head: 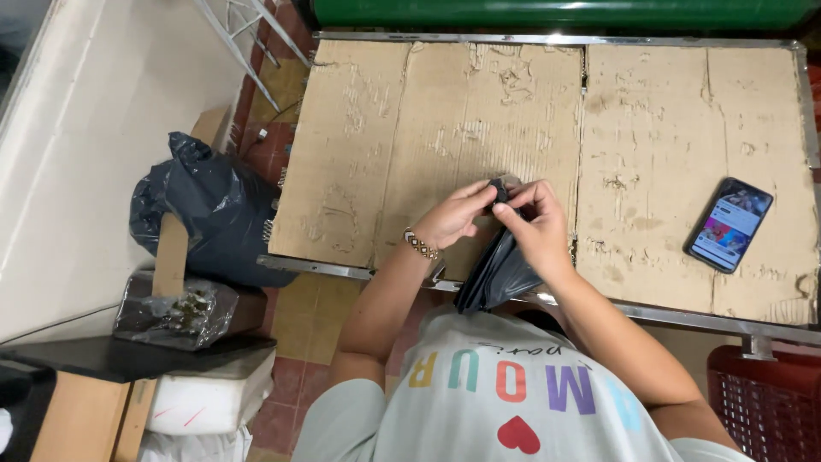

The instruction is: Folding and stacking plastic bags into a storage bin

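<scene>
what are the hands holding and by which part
Both the left hand and the right hand pinch the top edge of a dark plastic bag; the rest hangs below, over the near edge of the cardboard-covered table.

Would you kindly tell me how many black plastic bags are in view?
2: a small black plastic bag held by both hands over the table's near edge, and a large stuffed black plastic bag on the floor left of the table. Others may be hidden.
</scene>
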